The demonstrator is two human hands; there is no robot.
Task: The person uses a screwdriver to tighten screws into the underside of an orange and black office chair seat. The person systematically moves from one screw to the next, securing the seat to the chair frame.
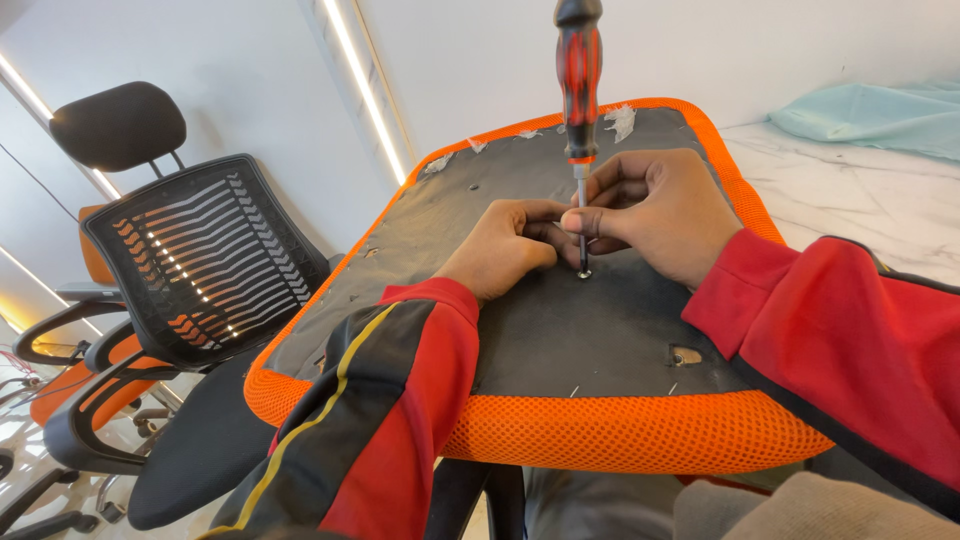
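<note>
While both hands pinch its metal shaft, one screwdriver [579, 70] stands upright, its tip on a single screw [584, 273] in the black underside of one upturned seat [600, 330]. That tool has a red-and-black handle and a thin steel shaft. Left hand [505, 245] and right hand [655, 210] each close fingertips on the shaft, low near the screw. Orange mesh edges the seat. One other office chair [190, 270], black with orange, stands left.
</note>
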